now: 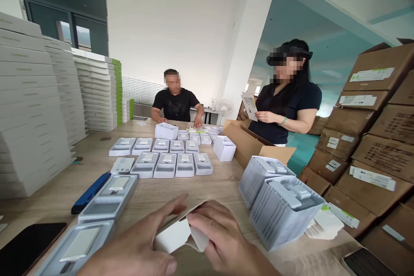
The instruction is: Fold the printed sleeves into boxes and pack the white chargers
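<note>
Low in the middle of the view, a small white cardboard box is held between both hands above the table. My left hand grips its left side, thumb in front and fingers stretched along the far side. My right hand is closed on the box's right end, where a flap stands folded out. What the box contains is hidden. Left of my left hand lie two pale grey trays, a near tray and a farther tray, each with a flat white device in it.
Rows of similar trays cover the table's middle. Stacked trays stand right, before an open carton. Phones, a blue object and white box stacks are left. Two people are across the table; brown cartons rise right.
</note>
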{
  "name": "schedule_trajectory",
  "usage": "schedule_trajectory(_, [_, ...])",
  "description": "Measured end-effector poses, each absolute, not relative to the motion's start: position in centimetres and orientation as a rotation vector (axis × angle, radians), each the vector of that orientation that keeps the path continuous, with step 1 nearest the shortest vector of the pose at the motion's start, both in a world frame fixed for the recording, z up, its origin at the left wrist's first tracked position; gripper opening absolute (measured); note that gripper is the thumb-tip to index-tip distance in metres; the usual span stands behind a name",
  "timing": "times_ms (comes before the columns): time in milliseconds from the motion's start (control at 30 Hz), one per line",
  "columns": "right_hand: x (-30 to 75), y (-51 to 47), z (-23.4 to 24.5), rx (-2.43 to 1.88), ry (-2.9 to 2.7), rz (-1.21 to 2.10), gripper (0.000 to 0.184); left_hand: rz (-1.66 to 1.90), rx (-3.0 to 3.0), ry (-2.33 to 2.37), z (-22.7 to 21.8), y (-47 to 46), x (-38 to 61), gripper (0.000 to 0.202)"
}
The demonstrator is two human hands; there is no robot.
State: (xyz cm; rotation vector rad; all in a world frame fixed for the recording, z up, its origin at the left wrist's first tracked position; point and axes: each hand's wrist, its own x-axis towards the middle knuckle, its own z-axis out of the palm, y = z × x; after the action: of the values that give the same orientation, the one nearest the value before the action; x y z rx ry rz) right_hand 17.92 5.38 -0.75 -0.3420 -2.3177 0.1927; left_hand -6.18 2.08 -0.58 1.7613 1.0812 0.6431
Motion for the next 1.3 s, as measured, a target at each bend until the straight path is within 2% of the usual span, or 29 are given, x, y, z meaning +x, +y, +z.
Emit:
schedule_trajectory(233, [17.4, 5.4, -0.1, -0.379, -2.315, 0.331, 0.02, 0.628, 1.832, 1.189, 1.5, 1.4, -4.7, 0.084])
schedule_trajectory(433, [17.2, 6.0, -0.1, -0.25, -2.374, 0.166, 0.021, 0.672, 1.884, 1.251, 0.8, 1.6, -4.6, 0.09])
schedule_trajectory(633, [16.6, 6.1, -1.8, -0.317, -2.41, 0.004, 0.014, 0.707, 1.935, 1.104, 0.7, 1.5, -4.8, 0.063])
schedule_trajectory(833, [16.6, 6.1, -2.1, -0.338, -2.301, 0.029, 0.018, 0.757, 2.131, 1.383, 0.4, 1.6, -3.5, 0.052])
schedule_trajectory(933, [17.4, 7.1, -2.2, -0.501, -2.14, 0.245, 0.03, 0.775, 2.251, 1.541, -0.2, 2.0, -2.9, 0.058])
schedule_trajectory(1000, [17.6, 7.9, -2.7, -0.697, -1.946, 0.563, 0.033, 0.805, 2.339, 1.595, -0.8, 2.3, -2.5, 0.069])
schedule_trajectory(1133, [16.7, 8.9, -4.1, -0.79, -1.571, 1.309, 0.018, 0.859, 2.512, 1.601, -2.0, 2.5, -1.6, 0.08])
schedule_trajectory(1200, [16.1, 8.9, -4.5, -0.743, -1.451, 1.478, 0.022, 0.868, 2.551, 1.598, -2.4, 2.5, -1.2, 0.081])
schedule_trajectory(1300, [15.6, 8.8, -4.5, -0.75, -1.361, 1.507, 0.027, 0.844, 2.584, 1.599, -2.8, 2.4, -0.7, 0.084])
